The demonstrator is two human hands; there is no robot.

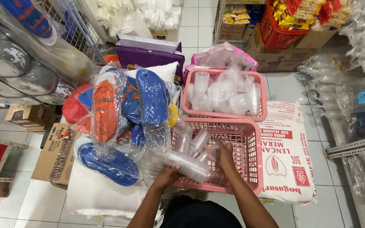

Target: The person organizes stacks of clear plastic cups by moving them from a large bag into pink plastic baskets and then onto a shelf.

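Note:
My left hand grips the near end of a stack of clear plastic cups lying on its side over the front rim of a pink plastic basket. My right hand reaches into that basket, fingers curled among more clear cups; whether it holds one is hidden. A second pink basket just behind is heaped with clear plastic cups and bags.
Left of the baskets lies a pile of blue and orange sandals in plastic bags. A white printed sack lies on the right. Cardboard boxes, a purple box and a red basket of snack packs surround the tiled floor.

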